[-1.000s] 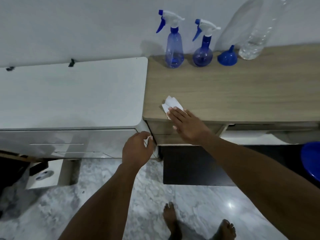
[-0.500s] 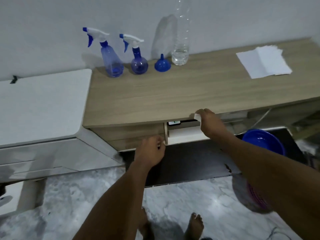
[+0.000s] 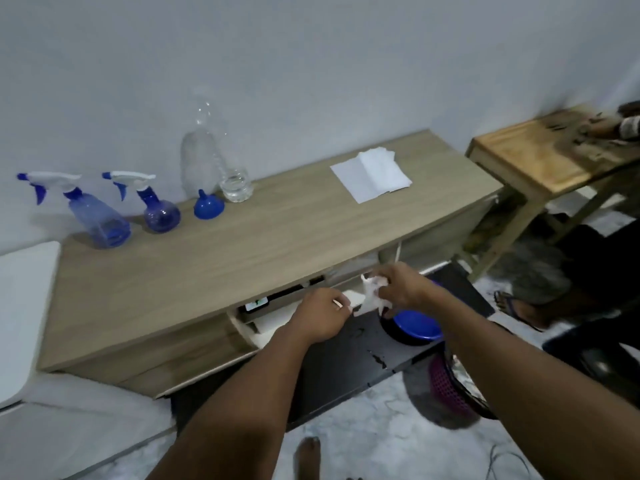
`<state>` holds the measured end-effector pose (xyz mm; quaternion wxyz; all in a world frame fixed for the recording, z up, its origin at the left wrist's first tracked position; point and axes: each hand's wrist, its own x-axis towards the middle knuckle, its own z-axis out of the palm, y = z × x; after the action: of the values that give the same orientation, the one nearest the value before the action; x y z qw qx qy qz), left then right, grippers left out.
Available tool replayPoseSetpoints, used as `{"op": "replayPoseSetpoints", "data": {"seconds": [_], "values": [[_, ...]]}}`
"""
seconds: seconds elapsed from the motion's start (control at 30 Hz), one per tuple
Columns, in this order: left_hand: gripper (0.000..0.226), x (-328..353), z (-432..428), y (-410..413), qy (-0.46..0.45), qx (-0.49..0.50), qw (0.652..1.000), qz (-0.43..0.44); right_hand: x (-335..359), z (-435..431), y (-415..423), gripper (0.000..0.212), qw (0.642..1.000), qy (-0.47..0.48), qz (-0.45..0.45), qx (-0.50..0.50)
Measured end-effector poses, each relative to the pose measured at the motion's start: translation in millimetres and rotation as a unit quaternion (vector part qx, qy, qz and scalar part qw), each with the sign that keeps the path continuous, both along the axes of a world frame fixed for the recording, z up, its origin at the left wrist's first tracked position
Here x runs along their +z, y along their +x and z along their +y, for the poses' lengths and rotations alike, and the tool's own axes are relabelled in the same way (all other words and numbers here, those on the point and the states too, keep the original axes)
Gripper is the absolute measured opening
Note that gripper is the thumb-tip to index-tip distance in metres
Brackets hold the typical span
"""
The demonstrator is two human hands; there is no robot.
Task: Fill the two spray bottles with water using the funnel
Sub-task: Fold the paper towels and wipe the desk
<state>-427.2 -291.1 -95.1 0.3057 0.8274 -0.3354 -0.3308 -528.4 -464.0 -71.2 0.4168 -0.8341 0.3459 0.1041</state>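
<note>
Two blue spray bottles stand at the back left of the wooden table (image 3: 277,230): a tall one (image 3: 100,220) and a round one (image 3: 161,214), both with white trigger heads on. A blue funnel (image 3: 207,206) sits mouth down beside them, next to a clear plastic water bottle (image 3: 232,178) with a little water in it. In front of the table's near edge, my right hand (image 3: 401,289) grips a crumpled white tissue (image 3: 369,294). My left hand (image 3: 318,317) is curled beside it, fingertips pinching the tissue's lower end.
A stack of white tissues (image 3: 372,178) lies at the table's right. A phone (image 3: 256,304) sits in the shelf under the top. A blue basin (image 3: 415,329) and purple basket (image 3: 446,382) are on the floor. A white cabinet (image 3: 24,306) stands left, a wooden side table (image 3: 536,161) right.
The view swung right. My right hand carried the tissue off the table's edge to in front of it, and my left hand moved right to meet the tissue.
</note>
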Motion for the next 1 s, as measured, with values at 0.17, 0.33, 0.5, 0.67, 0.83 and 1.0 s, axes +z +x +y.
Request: {"op": "replayPoseSetpoints", "data": {"seconds": [0.17, 0.33, 0.5, 0.67, 0.83, 1.0], "values": [[0.012, 5, -45, 9, -0.009, -0.053, 0.998, 0.011, 1, -25, -42, 0.025, 0.991, -0.024, -0.065, -0.113], [0.009, 4, -104, 7, -0.014, -0.130, 0.991, 0.012, -1, -45, -78, 0.011, 0.966, -0.007, -0.098, -0.241], [0.014, 1, -166, -21, -0.035, -0.228, 0.973, 0.011, 7, -63, -120, 0.029, 0.937, 0.061, -0.129, -0.319], [0.018, -4, -219, -68, -0.019, -0.347, 0.938, -0.018, -6, -80, -189, 0.040, 0.920, 0.024, -0.101, -0.378], [0.013, -16, -274, -126, -0.014, -0.428, 0.903, -0.014, -31, -102, -258, 0.025, 0.891, 0.019, -0.070, -0.448], [0.015, -30, -336, -179, 0.015, -0.470, 0.882, -0.022, -59, -149, -310, 0.018, 0.882, -0.002, -0.017, -0.470]]}}
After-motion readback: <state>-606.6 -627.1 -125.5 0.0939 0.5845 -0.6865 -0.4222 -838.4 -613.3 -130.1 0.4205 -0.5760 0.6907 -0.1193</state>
